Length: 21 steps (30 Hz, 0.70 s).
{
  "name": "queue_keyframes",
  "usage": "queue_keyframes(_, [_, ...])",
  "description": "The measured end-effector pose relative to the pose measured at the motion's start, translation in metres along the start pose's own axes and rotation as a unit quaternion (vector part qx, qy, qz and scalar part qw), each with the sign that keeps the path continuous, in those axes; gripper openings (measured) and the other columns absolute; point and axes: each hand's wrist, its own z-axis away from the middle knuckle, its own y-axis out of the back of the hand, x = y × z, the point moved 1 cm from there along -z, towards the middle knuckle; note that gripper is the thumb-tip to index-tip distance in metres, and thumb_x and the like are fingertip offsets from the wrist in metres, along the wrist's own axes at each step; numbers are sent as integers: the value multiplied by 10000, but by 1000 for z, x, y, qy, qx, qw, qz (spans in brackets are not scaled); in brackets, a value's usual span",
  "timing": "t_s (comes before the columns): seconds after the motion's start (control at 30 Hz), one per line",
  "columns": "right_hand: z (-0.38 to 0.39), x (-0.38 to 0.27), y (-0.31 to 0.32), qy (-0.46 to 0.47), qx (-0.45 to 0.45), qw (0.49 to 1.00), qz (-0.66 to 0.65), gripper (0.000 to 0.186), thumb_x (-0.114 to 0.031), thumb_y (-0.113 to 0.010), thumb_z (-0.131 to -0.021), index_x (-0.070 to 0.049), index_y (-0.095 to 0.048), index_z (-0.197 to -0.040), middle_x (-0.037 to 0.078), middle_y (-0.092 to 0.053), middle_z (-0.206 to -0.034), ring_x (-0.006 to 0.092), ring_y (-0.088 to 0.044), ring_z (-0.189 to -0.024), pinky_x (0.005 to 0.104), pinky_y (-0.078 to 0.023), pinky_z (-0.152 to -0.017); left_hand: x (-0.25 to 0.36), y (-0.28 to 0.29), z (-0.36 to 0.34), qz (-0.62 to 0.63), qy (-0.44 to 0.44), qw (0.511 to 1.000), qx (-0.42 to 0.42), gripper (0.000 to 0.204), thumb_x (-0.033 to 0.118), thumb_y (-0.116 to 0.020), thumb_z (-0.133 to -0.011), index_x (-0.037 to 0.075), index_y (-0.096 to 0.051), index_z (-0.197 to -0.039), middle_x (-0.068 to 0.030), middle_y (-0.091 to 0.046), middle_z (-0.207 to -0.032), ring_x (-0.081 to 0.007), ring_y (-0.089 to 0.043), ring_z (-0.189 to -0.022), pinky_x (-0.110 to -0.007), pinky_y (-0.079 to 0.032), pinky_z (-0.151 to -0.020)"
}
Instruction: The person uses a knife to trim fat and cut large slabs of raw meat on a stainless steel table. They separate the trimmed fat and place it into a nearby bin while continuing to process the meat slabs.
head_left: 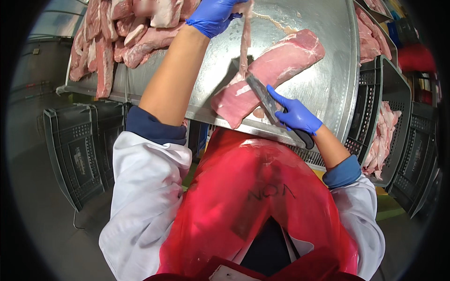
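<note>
1. Right hand [297,116] is wrapped around a knife [265,100]; left hand [214,17] is closed on a ragged, pale strip [244,46] running to the blade.
2. Pork loin [287,60] is laid left of and beyond the right hand, the nearer, its long axis slanted near-left to far-right.
3. Smooth pink flesh is supported by a shiny steel table [332,89].
</note>
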Motion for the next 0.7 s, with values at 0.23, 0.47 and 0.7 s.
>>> queue_keyframes(0.23, [-55,-13,-21,102,106,984,106,718,-245,-566,-944,-241,-261,-1594,243,-695,-902,355,-705,-793,419,-546,-795,40,-26,42,6,-55,998,-4,106,193,-663,-907,94,-685,-936,51,-603,-834,-56,-543,-754,-224,-435,-656])
queue_keyframes(0.47, [-49,-44,-33,49,44,994,90,700,-241,-540,-970,-221,-238,-1601,291,-700,-941,440,-701,-885,465,-544,-833,69,-31,80,47,-123,991,10,52,135,-646,-907,89,-671,-911,37,-611,-842,-58,-543,-746,-226,-438,-645])
queue_keyframes(0.7, [6,28,-76,157,14,986,54,748,-198,-524,-950,-216,-175,-1611,275,-685,-804,415,-685,-668,464,-565,-717,122,6,120,65,-190,978,53,113,103,-661,-893,34,-686,-978,-18,-660,-871,-103,-605,-793,-234,-475,-705])
